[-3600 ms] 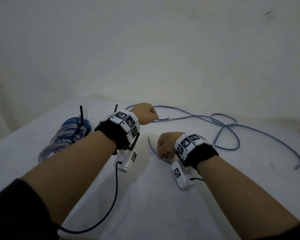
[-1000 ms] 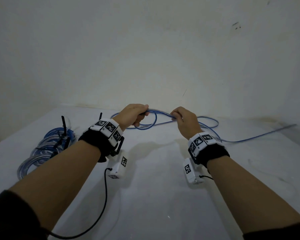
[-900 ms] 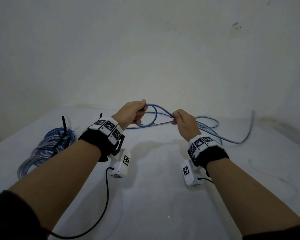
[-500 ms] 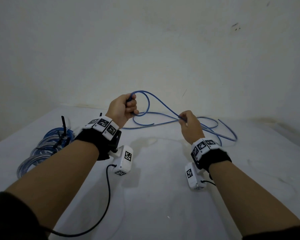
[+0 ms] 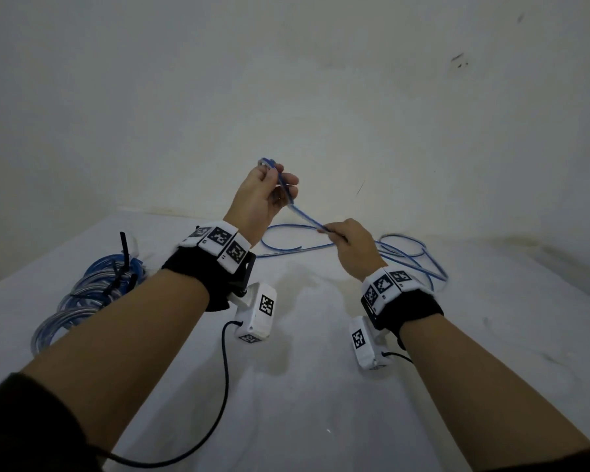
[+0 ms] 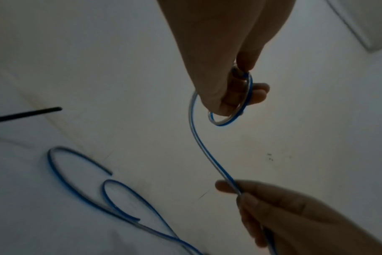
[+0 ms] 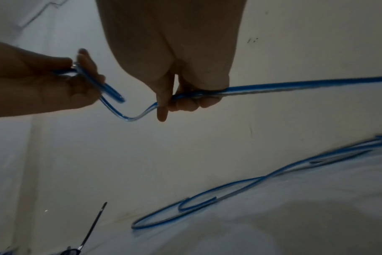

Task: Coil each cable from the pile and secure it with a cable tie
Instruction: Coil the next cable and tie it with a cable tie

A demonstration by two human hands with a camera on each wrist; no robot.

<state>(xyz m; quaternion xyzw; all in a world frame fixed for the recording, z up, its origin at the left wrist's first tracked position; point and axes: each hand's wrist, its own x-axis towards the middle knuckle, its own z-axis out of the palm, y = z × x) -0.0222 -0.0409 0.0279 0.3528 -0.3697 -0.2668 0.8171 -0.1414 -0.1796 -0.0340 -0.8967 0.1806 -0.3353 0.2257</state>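
A thin blue and clear cable [image 5: 302,215] runs taut between my two hands above the white table [image 5: 304,386]. My left hand [image 5: 266,195] is raised and holds a small loop of the cable [image 6: 233,110] near its end, fingers curled round it. Lower and to the right, my right hand [image 5: 346,248] pinches the same cable [image 7: 199,94] between thumb and fingers. The rest of the cable [image 5: 406,253] lies in loose loops on the table behind my right hand. More slack [image 7: 207,203] shows in the right wrist view.
Several coiled blue cables [image 5: 86,291] bound with black cable ties [image 5: 125,253] lie at the left of the table. A black wire [image 5: 215,396] hangs from my left wrist camera. The wall [image 5: 321,97] stands just behind the table.
My left hand has risen and the big loop it held has tightened into a small one. The right hand has slid along the cable. The slack on the table has drawn in.
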